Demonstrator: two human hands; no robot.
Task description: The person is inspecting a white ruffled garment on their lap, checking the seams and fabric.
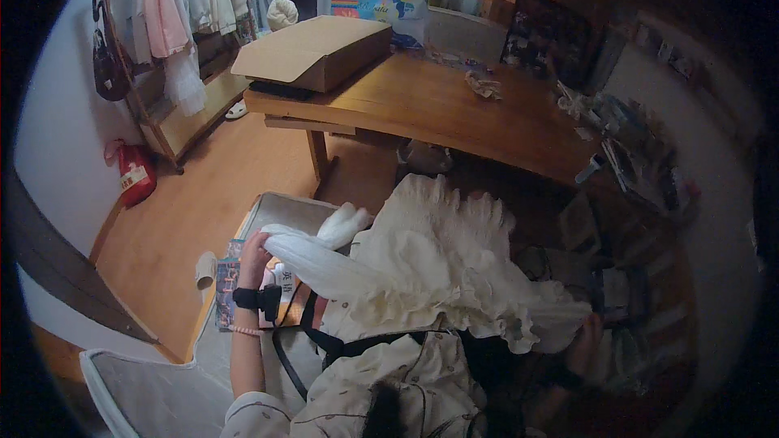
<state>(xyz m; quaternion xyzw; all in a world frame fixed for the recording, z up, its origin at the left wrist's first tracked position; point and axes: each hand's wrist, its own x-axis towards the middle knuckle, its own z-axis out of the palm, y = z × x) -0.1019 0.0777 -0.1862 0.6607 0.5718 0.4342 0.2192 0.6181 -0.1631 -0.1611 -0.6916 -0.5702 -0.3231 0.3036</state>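
A cream ruffled garment (pixel 426 249) lies spread across my lap, with a long sheer white fabric part (pixel 322 255) at its left. My left hand (pixel 255 255) grips the white fabric at its upper left end; a dark camera-like device is strapped to that wrist, above a pink coiled band. At the garment's far right edge, my right hand (pixel 589 334) holds a gathered end; shadow hides part of its fingers. Books with printed covers (pixel 228 283) lie beside and partly behind my left wrist.
A wooden table (pixel 426 109) stands ahead, bearing an open cardboard box (pixel 328 52) and crumpled paper (pixel 484 85). Clothes hang on a rack (pixel 158 115) at the upper left. A red bag (pixel 135 173) rests by the wall. Dim clutter (pixel 633 152) lies to the right.
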